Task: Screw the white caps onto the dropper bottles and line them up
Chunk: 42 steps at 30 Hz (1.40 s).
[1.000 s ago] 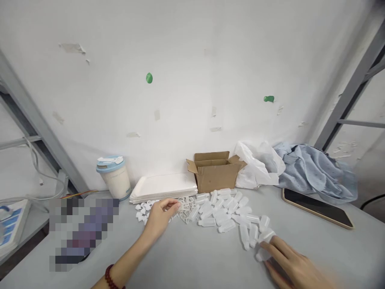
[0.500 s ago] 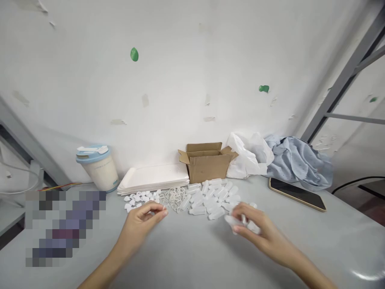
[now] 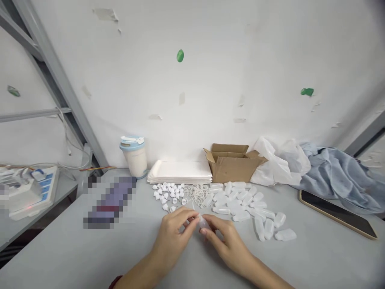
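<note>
My right hand (image 3: pixel 230 243) grips a small translucent plastic bottle (image 3: pixel 204 223) between thumb and fingers, its neck pointing up and left. The fingertips of my left hand (image 3: pixel 177 230) are pinched together at the bottle's neck. A thin whitish piece (image 3: pixel 193 205) sticks up there; its lower end is hidden by the fingers. Just beyond my hands lies a tangle of thin off-white pieces (image 3: pixel 197 193). Small white caps (image 3: pixel 168 192) are scattered left of it. To its right spreads a heap of translucent bottles (image 3: pixel 237 200), several loose ones nearest my right hand.
Along the wall stand a lidded cup (image 3: pixel 135 160), a stack of white sheets or envelopes (image 3: pixel 180 170), an open cardboard box (image 3: pixel 233 168), a white plastic bag (image 3: pixel 276 164) and blue cloth (image 3: pixel 339 172). A phone (image 3: pixel 337 212) lies right. A pixelated purple item (image 3: pixel 111 202) is left.
My right hand has come left from the bottle heap with one bottle, and my left hand now meets it at the bottle's neck. The view has turned left.
</note>
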Each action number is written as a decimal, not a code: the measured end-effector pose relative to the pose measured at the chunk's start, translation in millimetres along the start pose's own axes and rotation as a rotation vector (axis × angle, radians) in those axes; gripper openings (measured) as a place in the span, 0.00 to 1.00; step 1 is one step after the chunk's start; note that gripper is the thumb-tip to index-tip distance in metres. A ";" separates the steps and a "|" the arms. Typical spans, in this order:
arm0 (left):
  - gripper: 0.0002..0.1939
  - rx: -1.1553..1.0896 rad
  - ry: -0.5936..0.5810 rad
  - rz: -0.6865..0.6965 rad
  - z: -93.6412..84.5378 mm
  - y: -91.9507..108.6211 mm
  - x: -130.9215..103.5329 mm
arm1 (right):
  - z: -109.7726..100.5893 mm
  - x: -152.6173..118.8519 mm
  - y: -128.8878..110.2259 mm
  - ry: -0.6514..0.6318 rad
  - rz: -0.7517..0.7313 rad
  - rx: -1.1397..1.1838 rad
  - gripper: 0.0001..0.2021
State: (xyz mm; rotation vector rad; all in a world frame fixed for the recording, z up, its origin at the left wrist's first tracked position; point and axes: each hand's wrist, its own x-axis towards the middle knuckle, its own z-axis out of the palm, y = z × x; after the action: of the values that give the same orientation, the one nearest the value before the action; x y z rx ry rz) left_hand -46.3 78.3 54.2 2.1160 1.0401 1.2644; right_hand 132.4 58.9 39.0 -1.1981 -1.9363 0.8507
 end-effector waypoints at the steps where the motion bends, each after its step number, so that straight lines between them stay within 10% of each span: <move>1: 0.07 0.008 0.000 0.000 0.4 1.1 -0.3 | 0.0 -1.7 -0.1 0.001 -0.003 -0.002 0.14; 7: 0.12 0.003 -0.137 0.114 0.4 1.3 1.1 | 2.8 -4.5 1.5 0.025 -0.015 -0.005 0.14; 33: 0.11 0.098 0.185 0.358 16.1 3.9 -7.3 | 9.4 -10.9 -0.4 0.233 -0.086 0.214 0.12; 42: 0.07 -0.005 0.154 0.233 9.2 14.9 -3.6 | 3.2 -10.2 -7.1 0.144 -0.062 0.302 0.17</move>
State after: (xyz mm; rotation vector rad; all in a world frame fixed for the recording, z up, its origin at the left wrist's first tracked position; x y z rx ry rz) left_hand -33.7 66.2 58.5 2.2145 0.8685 1.5593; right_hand 129.9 46.4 40.9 -0.9865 -1.6522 0.9575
